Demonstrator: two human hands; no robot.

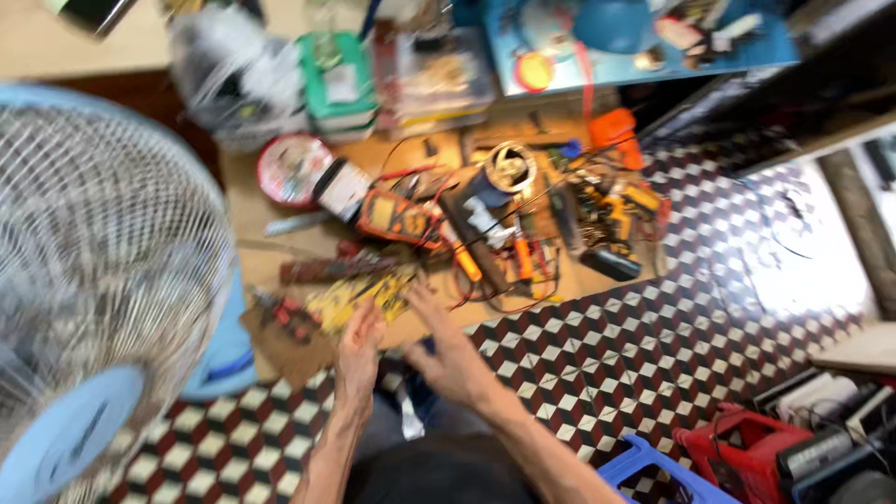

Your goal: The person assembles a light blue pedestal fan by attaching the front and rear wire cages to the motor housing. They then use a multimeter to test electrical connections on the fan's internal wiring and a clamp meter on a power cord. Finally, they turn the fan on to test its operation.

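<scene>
Checkered floor tiles [709, 308] with cardboard [280, 345] full of tools. Both hands sit just below the yellow circuit board [359, 299]: left hand [359, 355] flat, right hand [448, 355] open, fingers loose, holding nothing. Orange multimeter [397, 217] lies above the board.

1. My left hand [359, 350] rests by a yellow circuit board [359, 297].
2. The meter [397, 217] is orange.
3. The floor [653, 336] shows red, black and white cubes.
4. The fan [103, 271] has a white grille and a pale blue hub.
5. The round tin [291, 168] is red.
</scene>
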